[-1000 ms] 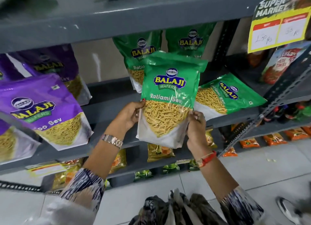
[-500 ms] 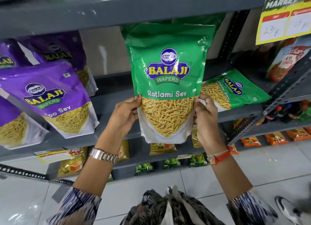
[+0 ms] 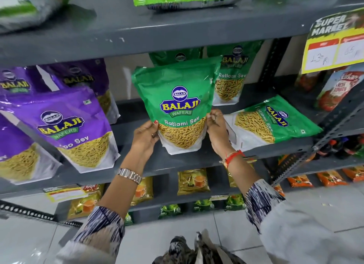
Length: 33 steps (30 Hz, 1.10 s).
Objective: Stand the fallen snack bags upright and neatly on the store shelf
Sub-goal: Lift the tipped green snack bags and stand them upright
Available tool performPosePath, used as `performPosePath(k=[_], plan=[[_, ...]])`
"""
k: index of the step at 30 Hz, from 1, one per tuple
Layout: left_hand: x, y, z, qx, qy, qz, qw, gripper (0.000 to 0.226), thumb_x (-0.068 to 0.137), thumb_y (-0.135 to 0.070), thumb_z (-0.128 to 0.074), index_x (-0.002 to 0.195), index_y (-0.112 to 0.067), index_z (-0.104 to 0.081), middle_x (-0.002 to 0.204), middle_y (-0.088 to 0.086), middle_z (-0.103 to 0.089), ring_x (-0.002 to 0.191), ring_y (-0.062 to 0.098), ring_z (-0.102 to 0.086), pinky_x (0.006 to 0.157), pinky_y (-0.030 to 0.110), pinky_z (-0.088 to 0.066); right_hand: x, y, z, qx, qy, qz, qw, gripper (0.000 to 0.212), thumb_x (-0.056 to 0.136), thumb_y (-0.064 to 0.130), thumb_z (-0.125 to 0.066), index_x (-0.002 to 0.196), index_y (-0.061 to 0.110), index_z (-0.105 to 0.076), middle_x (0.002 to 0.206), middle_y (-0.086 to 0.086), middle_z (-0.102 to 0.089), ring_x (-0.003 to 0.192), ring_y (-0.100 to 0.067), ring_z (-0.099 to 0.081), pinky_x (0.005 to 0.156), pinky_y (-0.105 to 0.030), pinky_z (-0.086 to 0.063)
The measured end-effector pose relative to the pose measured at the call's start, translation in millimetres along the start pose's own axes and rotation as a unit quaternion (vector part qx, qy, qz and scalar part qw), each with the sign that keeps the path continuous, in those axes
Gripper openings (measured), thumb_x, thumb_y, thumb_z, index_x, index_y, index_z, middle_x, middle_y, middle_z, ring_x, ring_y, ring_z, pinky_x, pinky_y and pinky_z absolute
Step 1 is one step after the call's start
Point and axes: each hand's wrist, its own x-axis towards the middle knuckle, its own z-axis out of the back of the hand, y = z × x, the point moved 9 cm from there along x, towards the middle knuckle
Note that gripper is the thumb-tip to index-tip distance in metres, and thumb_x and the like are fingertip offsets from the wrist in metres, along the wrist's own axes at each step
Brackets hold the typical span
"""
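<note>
Currently the shelf carries the green bag upright mid-row, base on or just above the deck, hard to tell. Left hand and right hand are clamped on its lower edges, one each side. Risk: soft base, so letting go early could tip it forward, or sideways onto the fallen bag lying flat just right of it. Count: green, two upright behind, one held, one down. Purple bags: at least four, left ones cut off.
</note>
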Motion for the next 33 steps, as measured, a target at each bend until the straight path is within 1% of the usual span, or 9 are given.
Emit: performPosePath(k=[5,8,12,15,19,24,28,30,33], plan=[[0,9,5,0.023,-0.001,-0.017,1.000,0.030,0.093,-0.004,-0.045,0.120,0.002,-0.057,0.078,-0.011,-0.075,0.073,0.005,-0.069,0.082,0.030,-0.055,-1,-16,0,-0.011,0.011,-0.021,1.000,0.023,0.098,0.009,-0.033,0.091,0.026,-0.046,0.096,0.006,-0.059,0.091,-0.004,-0.057,0.075,-0.021,-0.046],[-15,-7,11,0.015,-0.080,-0.140,0.987,0.033,0.088,0.003,-0.051,0.120,0.002,-0.055,0.108,0.008,-0.068,0.088,0.010,-0.065,0.091,0.029,-0.053,-4,-11,1,-0.018,0.016,-0.010,1.000,0.014,0.097,0.008,-0.036,0.102,0.019,-0.044,0.099,0.004,-0.060,0.088,0.005,-0.059,0.074,-0.013,-0.048],[-79,-29,-1,0.096,-0.214,-0.417,0.878,0.023,0.082,0.004,-0.055,0.103,-0.005,-0.058,0.099,0.001,-0.060,0.085,0.009,-0.059,0.076,0.021,-0.047,-19,9,42,-0.013,-0.079,0.072,0.994,0.016,0.090,0.005,-0.051,0.099,0.017,-0.053,0.109,-0.018,-0.061,0.099,-0.020,-0.062,0.085,-0.033,-0.053],[-100,-22,-68,0.186,-0.090,-0.516,0.831,0.017,0.081,0.002,-0.054,0.092,-0.010,-0.058,0.092,0.000,-0.058,0.086,0.013,-0.055,0.074,0.025,-0.047,-44,8,104,0.072,-0.256,0.066,0.962,0.019,0.081,0.004,-0.055,0.087,0.022,-0.054,0.090,-0.014,-0.063,0.079,-0.017,-0.063,0.065,-0.026,-0.052],[-74,-2,-175,0.335,0.105,-0.442,0.825,0.019,0.083,-0.006,-0.054,0.100,-0.009,-0.063,0.107,0.009,-0.063,0.093,0.017,-0.059,0.082,0.022,-0.046,-64,-24,162,0.077,-0.414,-0.065,0.905,0.021,0.086,0.010,-0.059,0.084,0.021,-0.041,0.081,0.004,-0.051,0.073,-0.013,-0.051,0.073,-0.028,-0.042],[4,23,-268,0.513,0.174,-0.254,0.801,0.035,0.086,-0.013,-0.049,0.118,-0.004,-0.058,0.109,0.022,-0.067,0.094,0.035,-0.065,0.079,0.037,-0.050,-48,-75,173,0.193,-0.317,-0.212,0.904,0.021,0.089,0.015,-0.057,0.094,0.005,-0.040,0.071,-0.011,-0.058,0.061,-0.024,-0.058,0.043,-0.024,-0.049],[67,59,-288,0.641,0.244,-0.133,0.716,0.053,0.087,-0.044,-0.046,0.118,-0.004,-0.059,0.124,0.020,-0.061,0.114,0.034,-0.057,0.096,0.042,-0.046,-49,-80,168,0.264,-0.289,-0.252,0.885,0.041,0.094,0.026,-0.050,0.124,-0.002,-0.048,0.124,-0.016,-0.061,0.103,-0.029,-0.063,0.072,-0.032,-0.057],[81,71,-287,0.618,0.269,-0.089,0.733,0.062,0.080,-0.048,-0.053,0.125,-0.005,-0.054,0.131,0.011,-0.057,0.118,0.028,-0.054,0.104,0.043,-0.041,-51,-82,169,0.283,-0.285,-0.265,0.877,0.038,0.095,0.025,-0.050,0.126,0.003,-0.049,0.134,-0.019,-0.054,0.118,-0.031,-0.057,0.093,-0.039,-0.053],[80,75,-284,0.585,0.279,-0.041,0.760,0.046,0.079,-0.027,-0.063,0.116,-0.001,-0.058,0.123,0.017,-0.061,0.110,0.029,-0.057,0.103,0.042,-0.043,-53,-86,174,0.303,-0.261,-0.291,0.869,0.028,0.095,0.019,-0.048,0.120,0.006,-0.050,0.130,-0.015,-0.053,0.123,-0.029,-0.051,0.106,-0.043,-0.043]])
